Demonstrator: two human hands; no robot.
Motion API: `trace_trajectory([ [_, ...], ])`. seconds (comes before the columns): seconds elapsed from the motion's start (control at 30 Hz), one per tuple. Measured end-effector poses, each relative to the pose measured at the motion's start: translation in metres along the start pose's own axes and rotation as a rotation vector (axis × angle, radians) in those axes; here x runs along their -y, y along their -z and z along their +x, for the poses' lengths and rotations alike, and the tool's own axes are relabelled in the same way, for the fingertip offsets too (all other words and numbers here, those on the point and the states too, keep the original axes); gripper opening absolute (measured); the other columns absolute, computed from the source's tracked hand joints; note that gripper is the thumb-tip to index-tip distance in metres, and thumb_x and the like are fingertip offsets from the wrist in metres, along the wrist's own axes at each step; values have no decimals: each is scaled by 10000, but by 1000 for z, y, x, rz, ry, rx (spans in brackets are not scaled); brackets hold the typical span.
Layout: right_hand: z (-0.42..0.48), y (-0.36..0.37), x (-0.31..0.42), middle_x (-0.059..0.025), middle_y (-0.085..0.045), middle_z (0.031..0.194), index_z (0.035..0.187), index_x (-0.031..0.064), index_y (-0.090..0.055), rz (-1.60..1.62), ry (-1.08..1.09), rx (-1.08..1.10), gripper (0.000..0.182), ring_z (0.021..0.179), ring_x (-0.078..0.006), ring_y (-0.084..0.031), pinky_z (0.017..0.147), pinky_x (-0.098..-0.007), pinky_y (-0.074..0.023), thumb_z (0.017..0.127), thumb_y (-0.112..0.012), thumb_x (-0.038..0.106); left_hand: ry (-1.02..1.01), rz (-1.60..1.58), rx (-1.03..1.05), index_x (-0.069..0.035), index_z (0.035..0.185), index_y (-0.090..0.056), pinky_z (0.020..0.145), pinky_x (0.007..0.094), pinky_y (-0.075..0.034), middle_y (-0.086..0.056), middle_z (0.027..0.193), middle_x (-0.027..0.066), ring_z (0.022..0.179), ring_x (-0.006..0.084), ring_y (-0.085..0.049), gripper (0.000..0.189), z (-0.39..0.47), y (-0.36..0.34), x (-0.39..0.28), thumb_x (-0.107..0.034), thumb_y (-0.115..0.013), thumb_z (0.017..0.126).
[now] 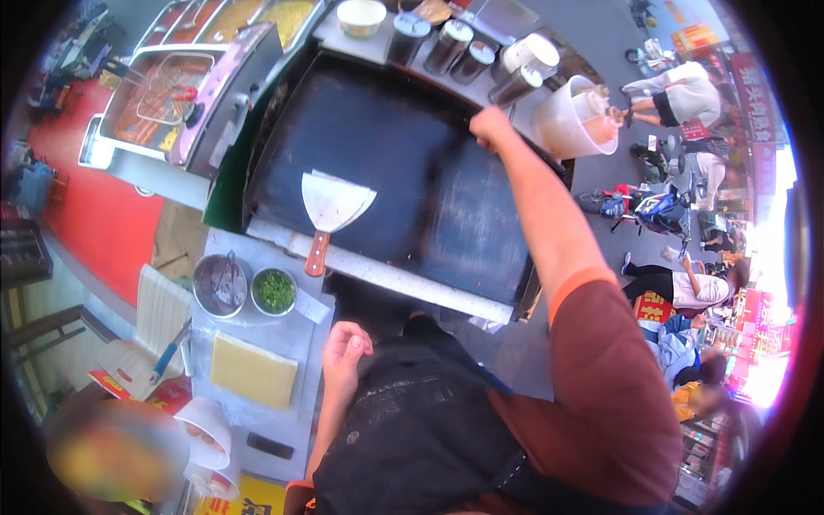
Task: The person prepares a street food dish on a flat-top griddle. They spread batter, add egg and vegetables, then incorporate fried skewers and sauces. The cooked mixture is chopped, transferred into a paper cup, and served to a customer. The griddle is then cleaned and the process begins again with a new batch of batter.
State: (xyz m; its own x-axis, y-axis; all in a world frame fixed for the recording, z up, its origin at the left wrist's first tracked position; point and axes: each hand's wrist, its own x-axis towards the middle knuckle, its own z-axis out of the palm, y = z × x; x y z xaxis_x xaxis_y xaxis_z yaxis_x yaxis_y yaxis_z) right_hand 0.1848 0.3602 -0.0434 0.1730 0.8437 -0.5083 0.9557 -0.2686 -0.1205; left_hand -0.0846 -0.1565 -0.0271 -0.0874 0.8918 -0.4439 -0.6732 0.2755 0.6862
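Note:
A dark flat griddle point(360, 141) lies before me. My right hand point(489, 129) is closed in a fist at its far right edge, near several dark lidded canisters point(444, 48); whether it grips anything cannot be told. My left hand point(347, 344) is held near my apron with the fingers curled and nothing seen in it. Two overlapping metal scrapers point(335, 199) rest on the griddle's near left, a wooden handle over the rim. Left of the near rim stand a metal bowl of chopped green onion point(274, 291), a metal pot point(220, 286) and a stack of pale yellow sheets point(254, 370).
A tray of sausages point(158, 96) stands at the upper left. A white bucket with bottles point(560, 122) is beyond my right arm, beside a white bowl point(361, 17) further left. Parked motorbikes point(656, 209) and several people are on the right.

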Motion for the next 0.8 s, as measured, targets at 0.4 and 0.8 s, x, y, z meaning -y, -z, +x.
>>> trace_trajectory([
  [0.4, -324, -165, -26, -295, -754, 1059, 1321, 91, -665, -106, 319, -49, 372, 1012, -469, -755, 893, -575, -600, 953, -613, 111, 105, 91, 159, -94, 1079, -633, 785, 243, -501, -613, 922, -24, 824, 78, -596, 105, 43, 10, -15, -182, -691, 1080],
  [0.8, -7, -25, 29, -213, -783, 774, 913, -50, -790, -41, 197, 35, 211, 701, -369, -785, 731, -452, -634, 907, -710, 145, 224, 187, -136, -57, 1091, -613, 773, 257, -509, -617, 894, 8, 813, 101, -598, 120, -3, 15, 5, -171, -642, 1112],
])
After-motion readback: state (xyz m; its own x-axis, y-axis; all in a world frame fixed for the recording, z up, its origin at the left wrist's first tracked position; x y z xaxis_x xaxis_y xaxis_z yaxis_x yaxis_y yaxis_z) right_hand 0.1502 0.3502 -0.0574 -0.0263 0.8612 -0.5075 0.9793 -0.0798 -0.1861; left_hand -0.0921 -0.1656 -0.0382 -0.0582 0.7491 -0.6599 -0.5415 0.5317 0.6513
